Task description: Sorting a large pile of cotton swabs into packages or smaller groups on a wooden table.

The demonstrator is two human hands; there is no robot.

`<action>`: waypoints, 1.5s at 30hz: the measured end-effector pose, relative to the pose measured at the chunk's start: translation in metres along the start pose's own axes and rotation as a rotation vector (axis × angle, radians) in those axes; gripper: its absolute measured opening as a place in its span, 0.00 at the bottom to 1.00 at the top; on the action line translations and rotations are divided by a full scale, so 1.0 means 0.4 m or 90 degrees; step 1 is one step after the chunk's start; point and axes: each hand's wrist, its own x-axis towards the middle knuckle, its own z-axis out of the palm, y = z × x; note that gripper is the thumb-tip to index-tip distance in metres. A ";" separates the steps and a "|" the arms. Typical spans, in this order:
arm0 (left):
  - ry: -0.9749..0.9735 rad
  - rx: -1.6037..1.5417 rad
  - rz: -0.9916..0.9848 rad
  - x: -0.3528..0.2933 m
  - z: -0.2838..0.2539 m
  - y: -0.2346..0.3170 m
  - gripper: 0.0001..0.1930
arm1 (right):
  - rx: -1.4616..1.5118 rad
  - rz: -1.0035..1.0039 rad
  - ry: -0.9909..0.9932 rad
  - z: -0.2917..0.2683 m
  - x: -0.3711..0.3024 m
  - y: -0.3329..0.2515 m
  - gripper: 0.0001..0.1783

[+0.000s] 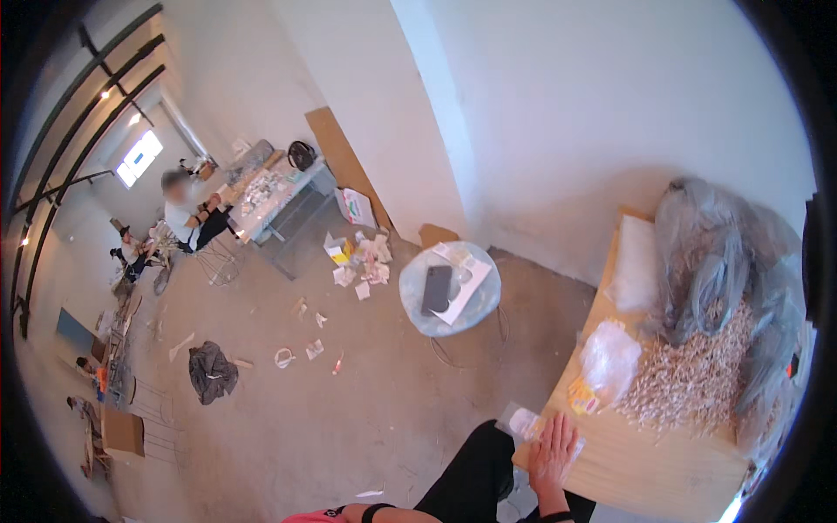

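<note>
My left hand lies palm down at the near left corner of the wooden table. Its fingers are stretched out flat over a small clear plastic packet, which juts past the table edge; pale contents show inside, too small to name. My right hand does not show. Beyond my fingers sits a clear plastic bag with a yellow-and-white packet at its base. A heap of small pale pieces spills across the table from a large grey translucent plastic bag.
A round stool holds a dark phone and a white cut-out sheet. Scraps and a dark crumpled bag litter the floor. A co-worker sits at a cluttered table; other people sit farther left. A white translucent bag lies by the wall.
</note>
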 end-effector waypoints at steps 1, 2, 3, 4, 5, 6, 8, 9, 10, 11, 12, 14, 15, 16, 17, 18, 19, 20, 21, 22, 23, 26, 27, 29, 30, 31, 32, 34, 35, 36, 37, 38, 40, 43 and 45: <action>-0.021 0.001 -0.010 0.013 0.004 -0.001 0.12 | -0.017 0.005 -0.005 -0.004 -0.002 0.000 0.32; -0.048 0.082 0.065 0.035 -0.003 -0.004 0.15 | -0.006 0.004 0.003 -0.002 -0.001 -0.003 0.31; -0.042 0.094 0.067 0.044 -0.005 -0.002 0.15 | -0.004 -0.010 0.004 0.001 0.006 -0.004 0.31; -0.058 0.093 0.077 0.050 -0.005 0.000 0.14 | 0.006 0.004 -0.004 0.003 0.007 -0.007 0.31; -0.071 0.090 0.087 0.053 -0.007 -0.001 0.13 | 0.016 0.017 -0.016 0.006 0.007 -0.011 0.31; -0.059 0.095 0.090 0.057 -0.014 -0.005 0.13 | 0.018 0.008 -0.024 0.011 0.015 -0.010 0.31; -0.068 0.033 0.119 0.054 -0.039 -0.021 0.08 | -0.046 0.010 0.001 0.016 0.024 0.004 0.35; -0.001 0.056 0.070 0.041 -0.063 -0.031 0.07 | -0.045 0.010 -0.013 0.015 0.020 0.010 0.35; 0.067 0.083 0.015 0.018 -0.095 -0.043 0.07 | -0.042 0.021 -0.011 0.006 0.025 0.006 0.35; 0.248 0.098 -0.040 -0.021 -0.124 -0.091 0.07 | -0.040 0.028 -0.007 0.003 0.033 0.008 0.35; 0.424 0.110 -0.096 -0.074 -0.152 -0.163 0.08 | -0.028 0.009 0.010 0.024 0.034 0.022 0.34; 0.737 0.214 -0.073 -0.146 -0.217 -0.233 0.11 | -0.034 0.001 0.006 0.027 0.034 0.017 0.34; 0.890 0.436 -0.052 -0.215 -0.255 -0.307 0.12 | -0.039 -0.011 0.008 0.019 0.034 0.004 0.33; 1.044 0.420 -0.110 -0.252 -0.282 -0.336 0.13 | -0.042 -0.007 0.002 0.011 0.030 0.003 0.33; 1.167 0.416 -0.060 -0.276 -0.296 -0.348 0.13 | -0.041 0.002 -0.009 -0.001 0.029 -0.007 0.33; 1.274 0.449 -0.034 -0.312 -0.316 -0.381 0.15 | -0.039 0.009 -0.019 -0.008 0.023 -0.015 0.33; 1.277 0.444 -0.037 -0.346 -0.337 -0.424 0.15 | -0.041 0.010 -0.024 -0.007 0.016 -0.012 0.33; 1.361 0.458 -0.014 -0.381 -0.355 -0.468 0.15 | -0.058 0.008 -0.025 0.000 0.013 -0.012 0.33; 1.444 0.472 0.009 -0.411 -0.374 -0.509 0.16 | -0.074 0.007 -0.026 0.008 0.012 -0.011 0.33; 1.450 0.469 0.006 -0.431 -0.393 -0.551 0.16 | -0.074 0.005 -0.031 0.015 0.013 -0.013 0.33; 1.476 0.446 0.040 -0.444 -0.410 -0.593 0.15 | -0.063 0.015 -0.048 0.022 0.017 -0.015 0.33; 1.331 0.288 -0.150 -0.432 -0.409 -0.640 0.16 | -0.055 0.074 -0.094 0.010 0.014 0.023 0.34; 1.325 0.224 -0.046 -0.413 -0.413 -0.636 0.17 | -0.051 0.082 -0.063 0.016 0.024 0.023 0.35; 1.316 0.073 -0.163 -0.372 -0.409 -0.580 0.21 | -0.033 0.031 0.016 0.053 0.025 0.052 0.34; 1.278 0.048 -0.087 -0.427 -0.414 -0.578 0.22 | -0.004 0.026 -0.012 0.035 0.050 -0.004 0.32; 1.263 0.001 -0.082 -0.440 -0.424 -0.576 0.24 | -0.096 0.000 -0.006 0.044 0.055 -0.012 0.31; 1.277 -0.009 -0.076 -0.411 -0.426 -0.567 0.25 | -0.123 0.021 -0.022 0.053 0.056 -0.009 0.32; 1.256 -0.068 -0.038 -0.402 -0.442 -0.568 0.23 | -0.085 0.032 -0.005 0.042 0.056 -0.011 0.31; 1.240 -0.096 -0.041 -0.393 -0.444 -0.564 0.21 | -0.092 0.048 -0.008 0.033 0.046 -0.010 0.31; 1.216 -0.095 -0.050 -0.377 -0.440 -0.568 0.20 | -0.079 0.051 -0.010 0.021 0.037 -0.013 0.32; 1.193 -0.088 -0.052 -0.362 -0.437 -0.561 0.19 | -0.063 0.047 -0.008 0.011 0.034 -0.014 0.33; 1.191 -0.086 -0.053 -0.356 -0.439 -0.566 0.19 | -0.071 0.050 -0.011 0.009 0.031 -0.007 0.33; 1.149 -0.061 -0.075 -0.335 -0.444 -0.567 0.17 | -0.094 0.053 -0.019 0.008 0.018 0.002 0.33; 1.132 -0.014 -0.109 -0.302 -0.455 -0.547 0.15 | -0.090 0.051 -0.016 0.007 0.024 0.001 0.33; 1.123 0.017 -0.114 -0.301 -0.462 -0.547 0.16 | -0.060 0.043 -0.005 0.011 0.027 -0.004 0.33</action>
